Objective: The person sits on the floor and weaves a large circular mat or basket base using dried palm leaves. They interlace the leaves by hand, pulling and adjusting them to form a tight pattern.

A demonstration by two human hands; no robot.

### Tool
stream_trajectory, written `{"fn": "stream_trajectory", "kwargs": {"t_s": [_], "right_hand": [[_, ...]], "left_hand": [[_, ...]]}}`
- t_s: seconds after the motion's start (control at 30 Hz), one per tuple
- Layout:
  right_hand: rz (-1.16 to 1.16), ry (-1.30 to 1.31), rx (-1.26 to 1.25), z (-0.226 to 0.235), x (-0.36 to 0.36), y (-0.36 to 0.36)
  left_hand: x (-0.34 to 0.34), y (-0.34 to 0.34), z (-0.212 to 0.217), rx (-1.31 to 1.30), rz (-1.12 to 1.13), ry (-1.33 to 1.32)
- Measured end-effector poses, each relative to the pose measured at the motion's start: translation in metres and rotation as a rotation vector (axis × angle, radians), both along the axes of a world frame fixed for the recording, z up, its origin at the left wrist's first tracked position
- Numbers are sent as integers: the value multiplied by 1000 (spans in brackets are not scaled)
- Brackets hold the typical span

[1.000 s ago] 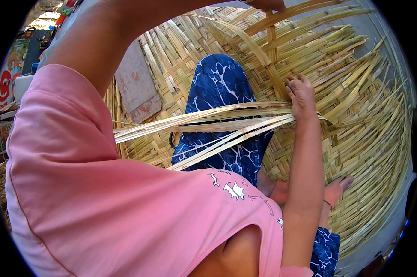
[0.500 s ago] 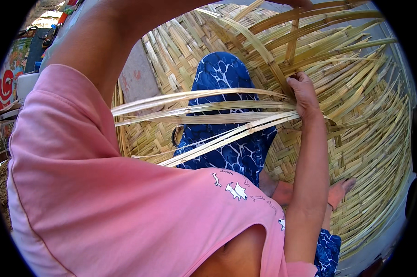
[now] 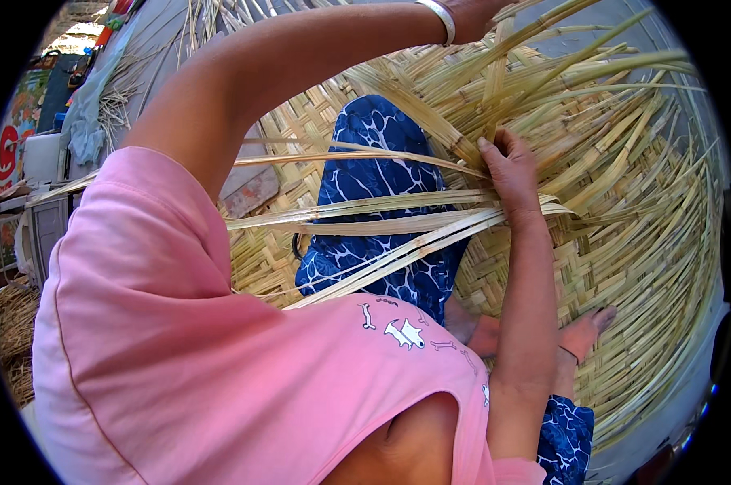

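"Grip?"
"Right hand pinches strips over the woven mat, beside the knee; left hand meets the top edge, grip I cannot tell."
"Room?"
"Grey ground past the mat, upper left; strips cross the knee."

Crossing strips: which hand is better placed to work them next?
Right, probably. The right hand is at the crossing, its thumb and fingers pinching the strips. The left hand is farther off, partly cut by the picture's top edge.
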State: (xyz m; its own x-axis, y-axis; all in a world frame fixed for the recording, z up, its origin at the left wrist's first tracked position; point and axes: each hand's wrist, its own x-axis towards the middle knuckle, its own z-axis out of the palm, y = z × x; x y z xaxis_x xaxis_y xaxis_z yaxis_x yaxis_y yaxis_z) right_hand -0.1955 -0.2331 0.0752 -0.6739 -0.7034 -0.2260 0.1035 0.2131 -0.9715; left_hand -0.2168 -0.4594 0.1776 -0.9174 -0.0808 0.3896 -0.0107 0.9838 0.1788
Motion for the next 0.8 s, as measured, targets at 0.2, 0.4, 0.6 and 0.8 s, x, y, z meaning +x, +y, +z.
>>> {"fn": "stream_trajectory", "kwargs": {"t_s": [0.2, 0.4, 0.6, 0.8], "right_hand": [[-143, 28, -95, 2, 8, 10], [-213, 28, -119, 7, 20, 13], [-183, 40, -102, 10, 25, 8], [-113, 120, 60, 5, 19, 6]], "left_hand": [[28, 16, -47, 356, 95, -329], [58, 45, -59, 970, 27, -730], [52, 63, -53, 1390, 18, -643], [59, 34, -38, 1804, -186, -405]]}}
